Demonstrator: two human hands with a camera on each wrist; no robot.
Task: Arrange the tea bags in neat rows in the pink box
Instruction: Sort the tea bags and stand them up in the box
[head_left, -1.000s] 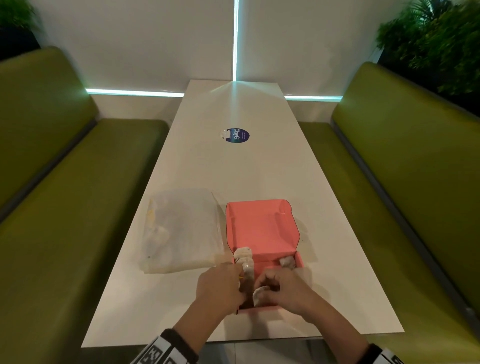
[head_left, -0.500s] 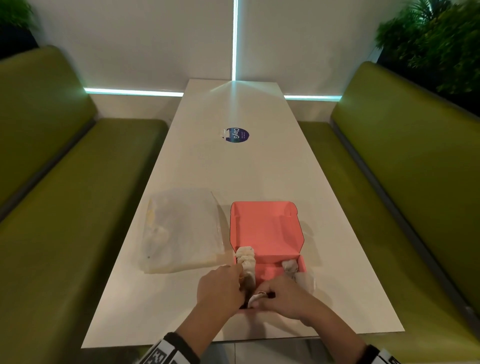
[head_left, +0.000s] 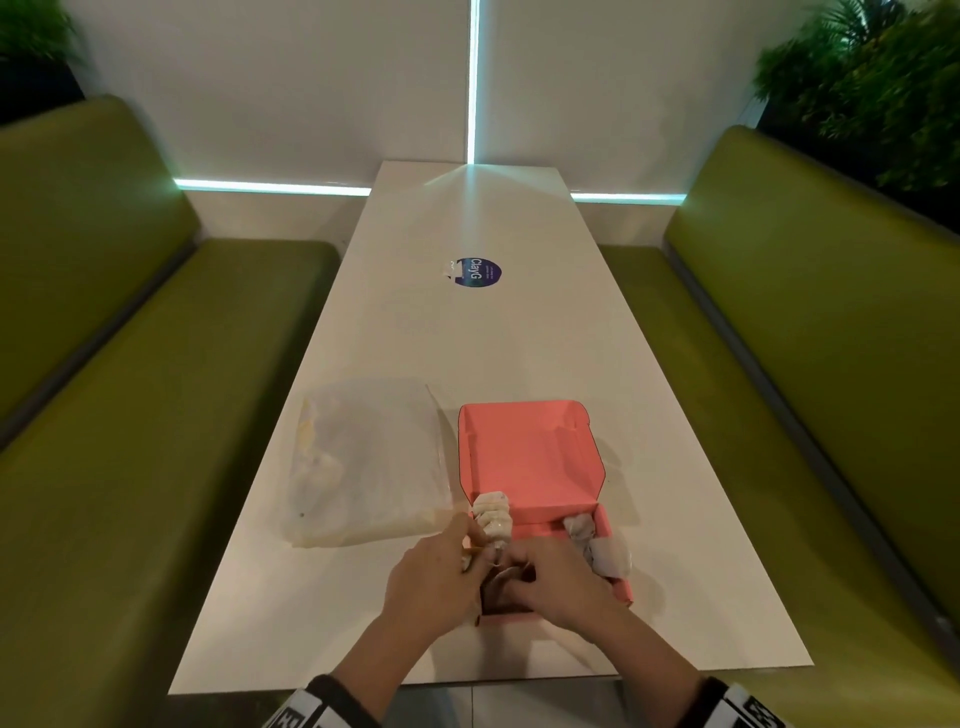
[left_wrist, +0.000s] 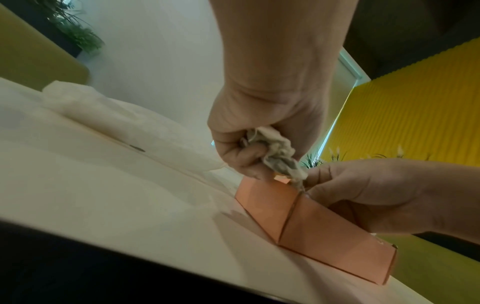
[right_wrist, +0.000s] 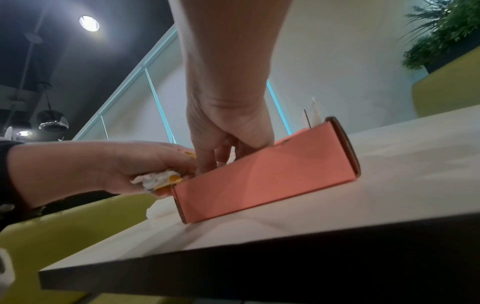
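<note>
The pink box (head_left: 602, 525) lies open near the table's front edge, its lid (head_left: 530, 447) flat behind it. A row of white tea bags (head_left: 492, 514) stands along its left wall, and more tea bags (head_left: 581, 527) lean at the right wall. At the box's near left corner my left hand (head_left: 475, 553) grips a crumpled bunch of tea bags (left_wrist: 276, 152) with a yellow tag. My right hand (head_left: 511, 569) reaches down into the box (right_wrist: 265, 176) beside it. A bit of white shows between its curled fingers (right_wrist: 207, 160), whose tips are hidden behind the wall.
A clear plastic bag (head_left: 363, 467) lies flat on the white table (head_left: 467, 338) just left of the box. A round blue sticker (head_left: 478, 272) sits farther up the table. Green benches (head_left: 130, 415) run along both sides.
The right hand has gone lower into the box, and the white tea bag it held is out of sight. The left hand stays at the box's left corner with its bunch.
</note>
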